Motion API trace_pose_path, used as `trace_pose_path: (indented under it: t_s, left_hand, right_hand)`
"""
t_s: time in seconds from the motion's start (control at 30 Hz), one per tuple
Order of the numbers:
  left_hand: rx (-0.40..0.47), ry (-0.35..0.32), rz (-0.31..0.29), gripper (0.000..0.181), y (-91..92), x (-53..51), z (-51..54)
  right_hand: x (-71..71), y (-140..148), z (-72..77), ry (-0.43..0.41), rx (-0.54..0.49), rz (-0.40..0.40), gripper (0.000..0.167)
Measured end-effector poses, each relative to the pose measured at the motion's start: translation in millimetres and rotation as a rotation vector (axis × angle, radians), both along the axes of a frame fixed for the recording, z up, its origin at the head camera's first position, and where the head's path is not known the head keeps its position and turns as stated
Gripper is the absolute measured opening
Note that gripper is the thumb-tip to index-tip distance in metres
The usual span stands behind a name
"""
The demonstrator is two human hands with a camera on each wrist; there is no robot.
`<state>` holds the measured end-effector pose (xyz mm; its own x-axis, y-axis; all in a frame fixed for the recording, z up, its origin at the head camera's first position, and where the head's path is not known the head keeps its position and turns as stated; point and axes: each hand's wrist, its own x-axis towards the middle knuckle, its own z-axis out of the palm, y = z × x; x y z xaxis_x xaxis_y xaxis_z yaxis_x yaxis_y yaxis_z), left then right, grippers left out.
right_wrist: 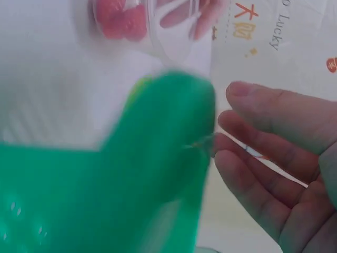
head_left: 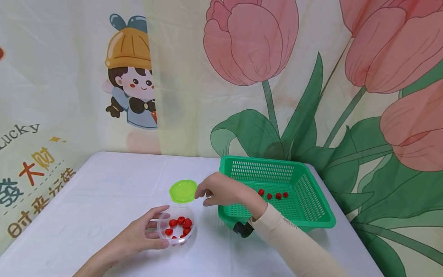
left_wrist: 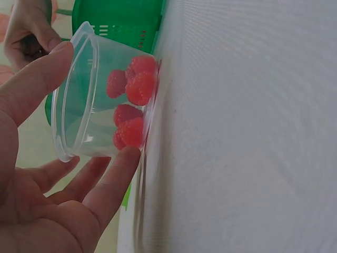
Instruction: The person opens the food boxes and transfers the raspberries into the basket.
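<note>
A clear round cup (head_left: pixel 177 241) with several red raspberries (head_left: pixel 187 223) stands on the table. Around its left side curve the fingers and thumb of my left hand (head_left: pixel 147 230); in the left wrist view the hand (left_wrist: pixel 68 195) holds the cup (left_wrist: pixel 92 126) upright on the cloth. My right hand (head_left: pixel 221 189) hangs in the air between the green lid (head_left: pixel 182 191) and the basket, with nothing in it. In the right wrist view its fingers (right_wrist: pixel 263 158) are loosely bent and apart, beside the blurred green basket rim (right_wrist: pixel 184 100).
A green basket (head_left: pixel 311 223) stands at the right with several raspberries (head_left: pixel 278 196) on its floor. The right forearm crosses its front left corner, near a black object (head_left: pixel 243 229). A white cloth covers the table (head_left: pixel 131 184), and a printed curtain hangs behind.
</note>
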<state>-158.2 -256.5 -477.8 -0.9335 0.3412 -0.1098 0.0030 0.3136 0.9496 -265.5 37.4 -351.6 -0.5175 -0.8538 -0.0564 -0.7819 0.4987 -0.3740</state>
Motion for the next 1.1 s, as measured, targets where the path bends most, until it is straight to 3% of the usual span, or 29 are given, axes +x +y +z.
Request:
trace_pose_path:
  t_s: [0.37, 1.1]
  left_hand:
    - [-0.044, -0.021, 0.015, 0.097, 1.9, -0.4, 2.6]
    - [0.053, 0.007, -0.034, 0.096, -1.9, 5.1, 0.7]
  right_hand:
    - [7.2, -36.4, -23.9, -0.056, 0.051, 0.103, 0.027]
    - [19.8, -73.8, -57.9, -0.076, 0.148, 0.198, 0.025]
